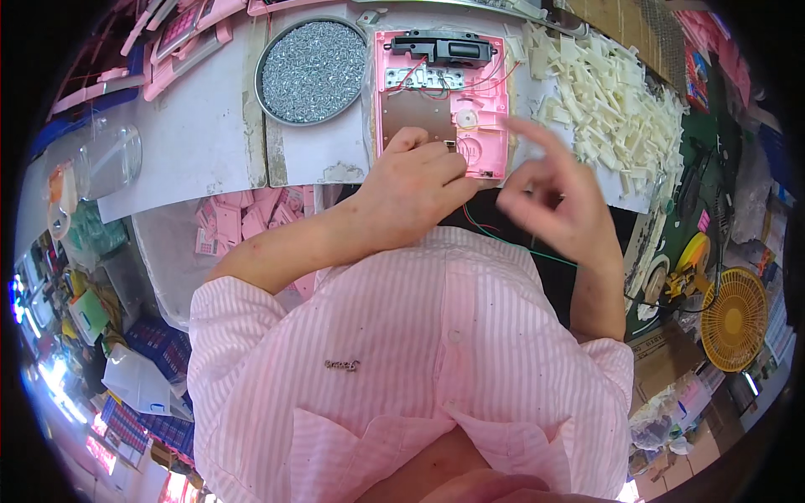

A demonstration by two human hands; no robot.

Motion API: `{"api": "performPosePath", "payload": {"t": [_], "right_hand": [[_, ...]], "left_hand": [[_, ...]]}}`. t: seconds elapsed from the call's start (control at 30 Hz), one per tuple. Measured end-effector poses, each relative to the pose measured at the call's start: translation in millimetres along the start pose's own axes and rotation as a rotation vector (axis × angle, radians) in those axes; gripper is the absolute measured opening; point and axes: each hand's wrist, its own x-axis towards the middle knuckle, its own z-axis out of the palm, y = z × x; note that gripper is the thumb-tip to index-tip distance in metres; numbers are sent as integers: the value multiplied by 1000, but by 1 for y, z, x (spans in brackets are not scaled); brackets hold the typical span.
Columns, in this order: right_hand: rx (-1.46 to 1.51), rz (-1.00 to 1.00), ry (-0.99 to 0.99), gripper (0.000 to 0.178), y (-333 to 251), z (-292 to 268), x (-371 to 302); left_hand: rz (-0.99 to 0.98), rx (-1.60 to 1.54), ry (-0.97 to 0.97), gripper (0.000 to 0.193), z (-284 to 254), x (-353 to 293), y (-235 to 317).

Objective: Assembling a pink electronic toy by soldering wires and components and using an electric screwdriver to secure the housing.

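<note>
A pink plastic casing (501, 101) lies on the bench in front of me, its inside facing up. A black module (443, 50) sits along its far end, with a silver metal plate (425, 79) and thin red wires below it. On its left half is a brown circuit board (411, 113). My left hand (415, 184) rests on the casing's near edge, fingers curled together; whatever they pinch is hidden. Just right of the casing hovers my right hand (558, 197), blurred, index finger stretched out and the fingers apart, with nothing visible in it.
A round tray of small metal screws (312, 71) stands left of the casing. White plastic pieces (616, 105) are heaped to the right. Pink parts (243, 218) fill a bag below the bench edge. A yellow fan (734, 318) is at the far right.
</note>
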Motion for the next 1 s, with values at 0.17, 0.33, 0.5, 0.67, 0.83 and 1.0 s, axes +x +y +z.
{"api": "performPosePath", "payload": {"t": [0.17,0.33,0.5,0.67,0.83,1.0], "right_hand": [[-290,-97,90,33,2,10,2],[-649,-542,11,33,23,28,26],[-686,-446,-20,33,10,35,23],[-649,-501,75,28,3,39,28],[-704,-401,272,29,3,77,25],[-711,-489,129,25,11,53,31]], "left_hand": [[59,-85,85,27,-1,-7,-4],[168,-25,120,18,-4,-17,-6],[-102,-22,201,12,-26,-38,-11],[-453,-74,289,11,-30,-61,-13],[-443,8,113,13,-22,-79,-5],[-440,-90,170,11,-21,-85,-5]]}}
